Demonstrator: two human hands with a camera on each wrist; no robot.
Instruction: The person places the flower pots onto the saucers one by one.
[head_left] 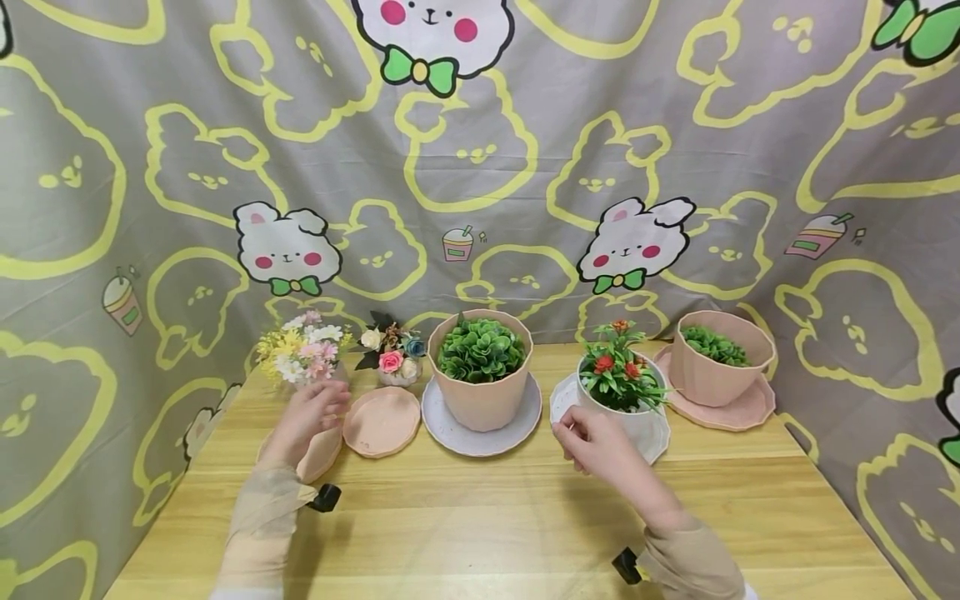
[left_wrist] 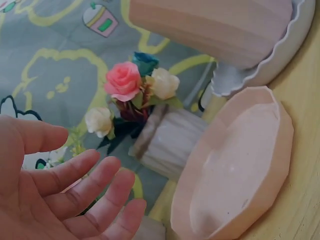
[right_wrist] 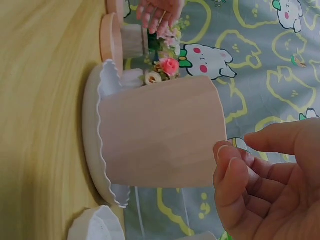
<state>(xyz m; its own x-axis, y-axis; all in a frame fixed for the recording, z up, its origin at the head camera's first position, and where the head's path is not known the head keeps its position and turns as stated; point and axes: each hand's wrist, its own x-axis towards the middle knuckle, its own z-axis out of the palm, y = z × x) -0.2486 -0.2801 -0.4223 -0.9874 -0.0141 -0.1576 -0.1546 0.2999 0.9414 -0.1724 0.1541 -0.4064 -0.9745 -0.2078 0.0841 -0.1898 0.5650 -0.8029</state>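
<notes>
My left hand (head_left: 309, 421) is held above a peach saucer (head_left: 324, 457), in front of a pot of small white, pink and yellow flowers (head_left: 303, 354). Its fingers are loosely bent, with nothing in them, as the left wrist view shows. My right hand (head_left: 603, 446) hovers in front of a white pot (head_left: 626, 429) with red-flowered greenery (head_left: 618, 367), which stands on a white saucer (head_left: 562, 400). In the right wrist view its fingers curl loosely and hold nothing. Between the hands, a large peach pot (head_left: 480, 404) of green leaves (head_left: 482, 348) sits on a pale scalloped saucer (head_left: 483, 446).
A small pot of roses (head_left: 393, 358) stands behind a second peach saucer (head_left: 382, 422). At the far right, another peach pot (head_left: 708, 375) with greenery rests on a pink saucer (head_left: 738, 408). A rabbit-patterned curtain (head_left: 480, 150) rises behind and beside the wooden table (head_left: 465, 525).
</notes>
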